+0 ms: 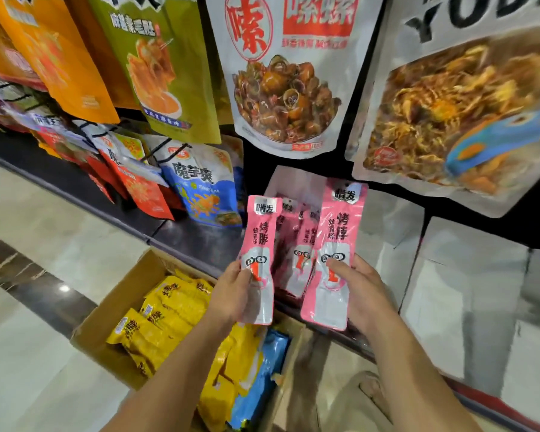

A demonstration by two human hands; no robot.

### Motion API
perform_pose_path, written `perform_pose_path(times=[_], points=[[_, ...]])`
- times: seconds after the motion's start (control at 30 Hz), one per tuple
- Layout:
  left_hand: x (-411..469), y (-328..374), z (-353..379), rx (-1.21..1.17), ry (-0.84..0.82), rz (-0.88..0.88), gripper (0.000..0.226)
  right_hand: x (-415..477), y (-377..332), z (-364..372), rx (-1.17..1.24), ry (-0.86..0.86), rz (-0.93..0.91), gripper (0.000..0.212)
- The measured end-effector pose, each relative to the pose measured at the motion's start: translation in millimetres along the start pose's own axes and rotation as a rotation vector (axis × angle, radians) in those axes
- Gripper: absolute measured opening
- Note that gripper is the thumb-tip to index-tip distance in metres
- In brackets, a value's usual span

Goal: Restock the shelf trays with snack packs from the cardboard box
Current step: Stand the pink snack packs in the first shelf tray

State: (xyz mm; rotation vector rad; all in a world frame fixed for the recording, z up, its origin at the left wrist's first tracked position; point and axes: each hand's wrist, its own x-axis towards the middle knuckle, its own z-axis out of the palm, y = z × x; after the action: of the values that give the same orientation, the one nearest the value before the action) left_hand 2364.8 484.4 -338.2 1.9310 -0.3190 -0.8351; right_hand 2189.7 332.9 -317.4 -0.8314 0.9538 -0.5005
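Dark shop shelving (197, 241) is filling the view, with big pouches (287, 88) hanging above and the cardboard box (106, 319) sitting on the pale floor (44, 232). Our left hand (231, 294) is pinching the left pink pack (261, 232) near its bottom, thumb on its face. Our right hand (362, 291) is pinching the right pink pack (340, 226) likewise. We are holding both upright just before the white tray (293, 179), where more are standing. Both long axes are running vertically, labels pointing up. They are looking light, soft and slick, so we are judging the lower end the surest hold.
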Motion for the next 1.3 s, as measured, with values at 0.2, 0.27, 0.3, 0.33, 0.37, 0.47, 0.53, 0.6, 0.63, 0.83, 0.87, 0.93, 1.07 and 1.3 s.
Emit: perform_pose_path(times=[0.2,0.27,0.3,0.33,0.37,0.47,0.53,0.6,0.63,0.83,0.87,0.93,1.07,1.3], points=[[32,18,39,0.306,-0.088,0.234,0.022,13,-2,-24,0.030,0.082,-0.008,0.029],[46,20,53,0.366,-0.117,0.244,0.024,15,-4,-29,0.048,0.104,0.000,0.027],[52,20,59,0.391,-0.133,0.257,0.024,16,-5,-31,0.061,0.107,0.002,0.026],[59,18,65,0.419,-0.154,0.234,0.024,16,-6,-32,0.069,0.105,0.002,0.025],[66,15,71,0.445,-0.178,0.231,0.027,16,-8,-34,0.074,0.103,0.002,0.023],[81,12,85,0.438,-0.224,0.145,0.031,19,-10,-36,0.078,0.108,0.007,0.021],[85,14,89,0.511,-0.199,0.162,0.023,21,-10,-36,0.072,0.117,0.009,0.022],[86,13,89,0.615,-0.151,0.184,0.019,23,-10,-35,0.074,0.123,0.008,0.022],[86,12,89,0.632,-0.143,0.190,0.015,23,-11,-34,0.078,0.124,0.007,0.023],[91,6,84,0.638,-0.059,0.207,0.024,20,-9,-25,0.068,0.108,0.005,0.023],[90,7,82,0.619,-0.041,0.205,0.024,19,-9,-23,0.062,0.104,0.011,0.023],[87,10,76,0.608,-0.015,0.210,0.026,16,-10,-18,0.063,0.092,0.015,0.024],[81,16,52,0.561,0.127,0.275,0.035,14,-13,-5,0.093,0.054,0.015,0.024],[100,1,0,0.381,0.290,0.263,0.026,28,-3,26,0.099,0.018,0.014,0.023]])
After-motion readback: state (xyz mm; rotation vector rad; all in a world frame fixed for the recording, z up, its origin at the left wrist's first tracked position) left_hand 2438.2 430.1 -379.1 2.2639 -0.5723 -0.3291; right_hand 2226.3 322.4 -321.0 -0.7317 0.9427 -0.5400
